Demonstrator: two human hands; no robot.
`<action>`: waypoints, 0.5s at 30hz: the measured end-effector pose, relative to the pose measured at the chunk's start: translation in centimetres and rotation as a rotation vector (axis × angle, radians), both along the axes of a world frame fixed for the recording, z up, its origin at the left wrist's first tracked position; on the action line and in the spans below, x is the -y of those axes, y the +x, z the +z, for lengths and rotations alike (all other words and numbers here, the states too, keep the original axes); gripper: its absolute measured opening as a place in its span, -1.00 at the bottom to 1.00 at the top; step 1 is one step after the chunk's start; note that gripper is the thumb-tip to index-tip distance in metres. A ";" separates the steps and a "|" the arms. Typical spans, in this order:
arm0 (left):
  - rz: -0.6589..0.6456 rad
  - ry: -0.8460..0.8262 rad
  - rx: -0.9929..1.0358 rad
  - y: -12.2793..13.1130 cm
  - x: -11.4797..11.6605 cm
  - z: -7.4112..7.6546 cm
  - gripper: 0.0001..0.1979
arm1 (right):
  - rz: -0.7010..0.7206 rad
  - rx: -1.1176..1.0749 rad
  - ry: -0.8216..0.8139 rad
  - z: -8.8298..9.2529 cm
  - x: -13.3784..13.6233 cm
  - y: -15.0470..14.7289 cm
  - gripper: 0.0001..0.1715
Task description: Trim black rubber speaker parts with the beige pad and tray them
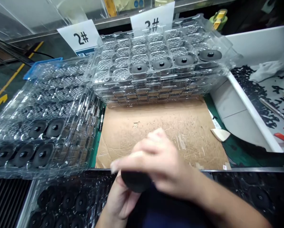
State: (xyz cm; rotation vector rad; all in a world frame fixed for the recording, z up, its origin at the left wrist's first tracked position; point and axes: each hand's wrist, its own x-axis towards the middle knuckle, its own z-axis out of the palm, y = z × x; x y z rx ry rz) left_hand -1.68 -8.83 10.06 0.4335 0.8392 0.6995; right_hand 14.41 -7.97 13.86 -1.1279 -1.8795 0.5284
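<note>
Hands, right (161, 161) over left (120, 202), closed on a black round disc (135, 182) near the front edge of the surface (237, 155).
Right fingers curl over the disc and the left hand supports it from below, though blur seems to hide the exact grip. Beyond lies a cardboard sheet (161, 136), then a stack of clear plastic trays (161, 57) holding more discs. Another stack (44, 104) sits left; cards marked 2# (79, 36) and 3# (153, 15) stand behind.
</note>
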 end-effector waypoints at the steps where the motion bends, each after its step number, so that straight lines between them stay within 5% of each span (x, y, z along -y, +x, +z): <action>1: -0.016 -0.035 0.071 0.1 -0.1 0.0 -0.58 | -0.081 -0.031 -0.104 -0.9 -0.1 0.8 -0.65; 5: -0.046 -0.133 0.363 -0.1 -0.6 0.1 -0.55 | -0.310 -0.063 -0.433 -6.9 0.4 3.4 -0.69; 9: -0.053 -0.112 0.487 -0.4 -0.7 -0.6 -0.56 | -0.435 -0.006 -0.437 -11.7 2.3 3.5 -0.62; 12: -0.063 -0.108 0.510 -0.5 -0.7 -0.7 -0.53 | -0.548 -0.036 -0.423 -11.6 3.5 2.9 -0.60; 15: -0.061 -0.110 0.505 -0.6 -0.7 -0.5 -0.53 | -0.503 -0.081 -0.430 -9.8 4.2 2.3 -0.68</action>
